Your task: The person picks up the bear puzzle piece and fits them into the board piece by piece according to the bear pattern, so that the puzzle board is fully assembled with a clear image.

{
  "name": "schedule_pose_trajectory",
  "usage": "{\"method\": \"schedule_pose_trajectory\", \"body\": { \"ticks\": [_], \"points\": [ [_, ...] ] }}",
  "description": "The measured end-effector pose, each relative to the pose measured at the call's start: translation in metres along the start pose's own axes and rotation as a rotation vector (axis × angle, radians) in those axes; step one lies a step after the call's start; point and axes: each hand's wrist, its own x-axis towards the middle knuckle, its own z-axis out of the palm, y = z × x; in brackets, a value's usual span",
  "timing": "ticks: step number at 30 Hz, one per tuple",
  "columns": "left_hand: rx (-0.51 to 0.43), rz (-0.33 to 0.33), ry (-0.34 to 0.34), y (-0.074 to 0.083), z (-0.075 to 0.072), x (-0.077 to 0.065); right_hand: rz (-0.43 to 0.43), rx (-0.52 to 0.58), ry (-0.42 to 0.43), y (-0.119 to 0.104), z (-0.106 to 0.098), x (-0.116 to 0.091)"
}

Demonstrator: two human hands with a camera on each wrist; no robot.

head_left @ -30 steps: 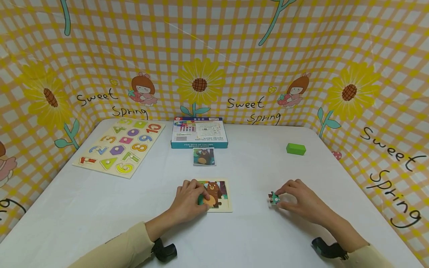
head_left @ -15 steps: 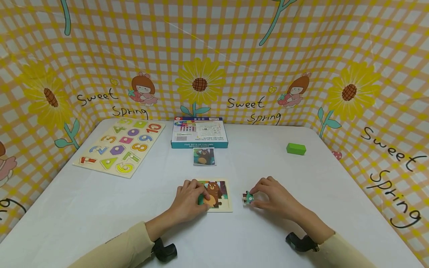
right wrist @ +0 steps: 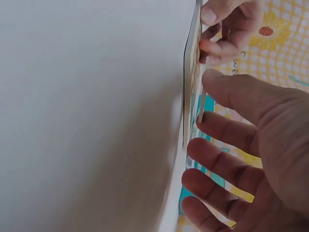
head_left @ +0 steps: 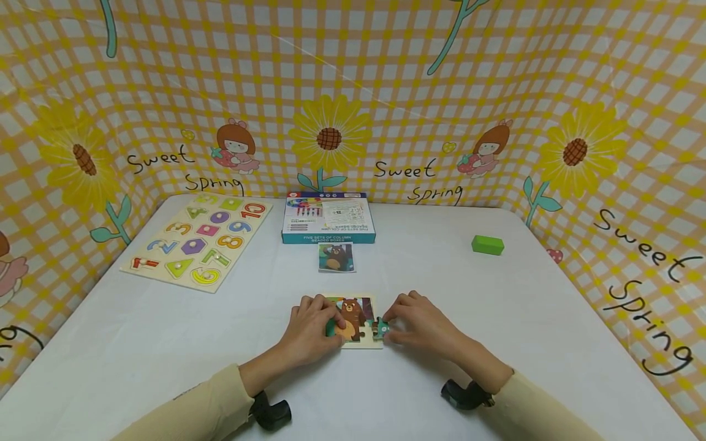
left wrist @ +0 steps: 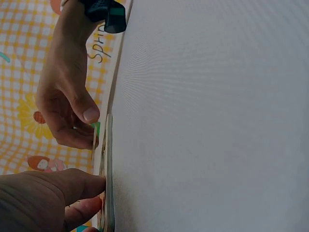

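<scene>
A small wooden jigsaw puzzle (head_left: 361, 345) with a brown bear picture lies flat near the table's front. My left hand (head_left: 314, 327) holds its left side, bent fingers and thumb on the board; the hand covers that part. At the lower right of the picture, bare pale wood shows. Between thumb and index finger, my right hand (head_left: 421, 323) pinches a teal and brown jigsaw piece (head_left: 382, 328) over the puzzle's right edge. In the right wrist view the piece (right wrist: 204, 96) appears edge-on, slightly apart from the board, with the other fingers spread loosely.
Behind the puzzle lies a bear picture card (head_left: 336, 258), in front of a flat boxed toy (head_left: 328, 220). A wooden number and shape board (head_left: 179, 229) is at the back left. A green block (head_left: 488, 245) sits at the right. Patterned cloth (head_left: 419, 141) rises behind the table.
My right hand has moved left with the jigsaw piece, from the bare tabletop to the puzzle's right edge. The left hand and the puzzle have stayed in place.
</scene>
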Motion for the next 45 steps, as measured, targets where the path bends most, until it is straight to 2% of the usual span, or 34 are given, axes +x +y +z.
{"method": "schedule_pose_trajectory", "body": {
  "ticks": [18,35,45],
  "points": [
    [0.001,0.001,0.003,-0.001,0.001,0.0,-0.099,-0.051,-0.002,-0.009,0.009,0.009],
    [0.019,0.004,0.009,0.0,0.0,0.0,-0.134,-0.092,0.03,-0.013,0.009,0.01],
    [0.018,0.038,0.017,0.012,0.007,0.004,-0.143,-0.096,0.033,-0.011,0.01,0.01]
  ]
}}
